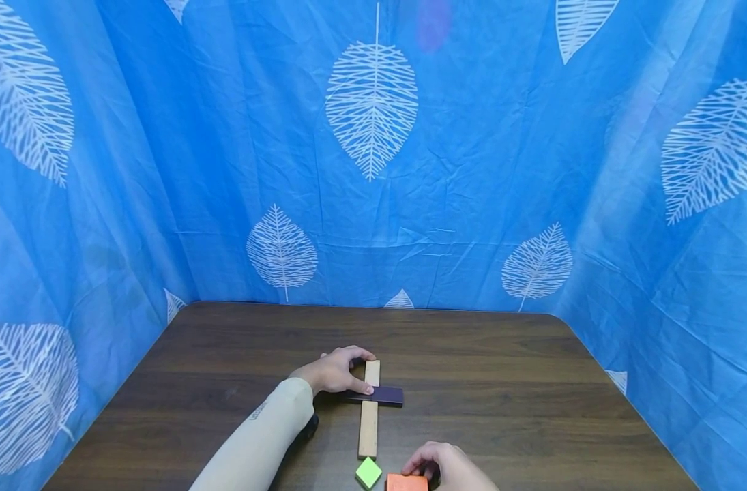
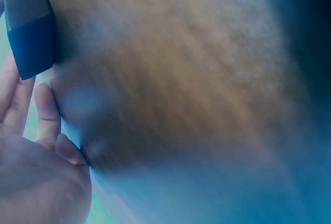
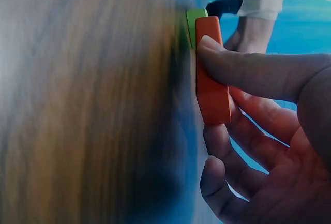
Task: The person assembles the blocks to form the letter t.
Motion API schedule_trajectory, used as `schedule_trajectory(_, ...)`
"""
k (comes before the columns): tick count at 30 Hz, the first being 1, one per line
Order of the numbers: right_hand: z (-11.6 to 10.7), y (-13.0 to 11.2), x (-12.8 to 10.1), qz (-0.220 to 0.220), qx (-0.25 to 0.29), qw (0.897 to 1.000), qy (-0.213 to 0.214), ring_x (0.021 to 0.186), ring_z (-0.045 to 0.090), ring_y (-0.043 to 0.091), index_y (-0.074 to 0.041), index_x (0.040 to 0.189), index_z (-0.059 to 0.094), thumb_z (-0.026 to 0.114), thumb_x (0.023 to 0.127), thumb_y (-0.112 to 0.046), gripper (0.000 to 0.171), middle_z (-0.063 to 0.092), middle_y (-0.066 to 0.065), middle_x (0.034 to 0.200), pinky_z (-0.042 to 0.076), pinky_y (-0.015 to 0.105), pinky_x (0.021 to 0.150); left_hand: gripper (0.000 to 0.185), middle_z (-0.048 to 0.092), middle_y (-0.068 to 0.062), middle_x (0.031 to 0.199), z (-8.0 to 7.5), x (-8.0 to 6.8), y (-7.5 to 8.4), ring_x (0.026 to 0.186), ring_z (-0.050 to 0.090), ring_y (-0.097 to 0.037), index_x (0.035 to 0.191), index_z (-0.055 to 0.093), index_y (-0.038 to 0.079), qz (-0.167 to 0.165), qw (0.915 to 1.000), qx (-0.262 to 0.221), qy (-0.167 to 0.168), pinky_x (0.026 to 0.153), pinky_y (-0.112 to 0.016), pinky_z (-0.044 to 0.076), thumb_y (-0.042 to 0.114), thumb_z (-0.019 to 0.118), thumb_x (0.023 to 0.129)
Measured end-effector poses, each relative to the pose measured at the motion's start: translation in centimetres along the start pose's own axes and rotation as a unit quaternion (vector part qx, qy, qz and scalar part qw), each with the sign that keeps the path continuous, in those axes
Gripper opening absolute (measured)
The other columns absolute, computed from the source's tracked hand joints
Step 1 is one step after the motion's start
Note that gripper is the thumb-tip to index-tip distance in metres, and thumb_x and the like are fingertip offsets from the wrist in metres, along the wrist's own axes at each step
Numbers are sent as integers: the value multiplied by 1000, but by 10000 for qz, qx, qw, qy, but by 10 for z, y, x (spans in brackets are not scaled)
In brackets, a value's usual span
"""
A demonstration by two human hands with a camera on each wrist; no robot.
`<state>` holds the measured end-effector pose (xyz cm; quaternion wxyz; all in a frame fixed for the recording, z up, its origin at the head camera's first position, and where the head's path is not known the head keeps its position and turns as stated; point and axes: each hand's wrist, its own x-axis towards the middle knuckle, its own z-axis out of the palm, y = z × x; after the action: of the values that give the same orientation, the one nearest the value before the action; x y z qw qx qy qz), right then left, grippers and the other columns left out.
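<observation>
On the brown table, light wooden blocks and dark purple blocks form a cross shape. My left hand [image 1: 336, 370] arches over it, its index fingertip at the far end of the upper light wooden block [image 1: 372, 373] and its thumb at the near end, by the dark purple block [image 1: 388, 396]. A dark block's end [image 2: 32, 45] shows large in the left wrist view. Below the crossing lies a longer light wooden block [image 1: 368, 429], then a green block [image 1: 368, 472] turned like a diamond. My right hand [image 1: 449, 467] pinches an orange block [image 3: 209, 74] between thumb and fingers, beside the green one.
The dark brown wooden table [image 1: 502, 382] runs back to a blue curtain [image 1: 459, 170] with white leaf prints, which hangs behind it and along both sides. My left forearm's pale sleeve [image 1: 256, 436] crosses the table's near left part.
</observation>
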<state>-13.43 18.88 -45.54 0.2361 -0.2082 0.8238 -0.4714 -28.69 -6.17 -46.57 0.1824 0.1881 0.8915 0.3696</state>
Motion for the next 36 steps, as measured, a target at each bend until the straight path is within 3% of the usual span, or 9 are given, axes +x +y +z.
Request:
schedule_trajectory(4,7,-1,5,-137,-148,9997,-147,66,49,-7,8,93,68,71,74,2,20,63,1,79,45,16,61,62,53,0,130,1,0,0,117,48,-23,125,56,31,-53,9999,81,74,102,-59,30,43,82,69)
schedule_trajectory(10,13,-3,7,228,-64,9997,-70,63,50,-1,5,92,70,72,74,3,18,66,6,78,44,17,60,61,53,0,131,1,-1,2,117,48,-24,124,56,32,-82,9998,144,80,99,-58,34,43,81,69)
schedule_trajectory(18,15,-5,8,491,-110,9987,9,65,51,4,1,92,71,73,74,0,18,65,2,81,44,19,60,62,53,1,132,3,-1,4,120,47,-24,123,57,33,-139,9996,171,155,102,-62,28,45,82,68)
schedule_trajectory(31,12,-4,5,178,46,9997,-138,67,52,1,-1,94,69,75,76,-5,19,64,-2,85,44,18,63,61,53,0,131,2,1,5,118,48,-24,124,57,31,3,9998,160,134,99,-60,29,42,82,69)
schedule_trajectory(36,15,-1,7,-284,-93,9995,-63,68,51,-5,-1,94,68,75,76,-7,21,64,-3,84,45,16,63,61,53,0,132,0,-1,1,119,49,-25,124,57,30,61,9995,263,167,102,-62,24,42,82,69)
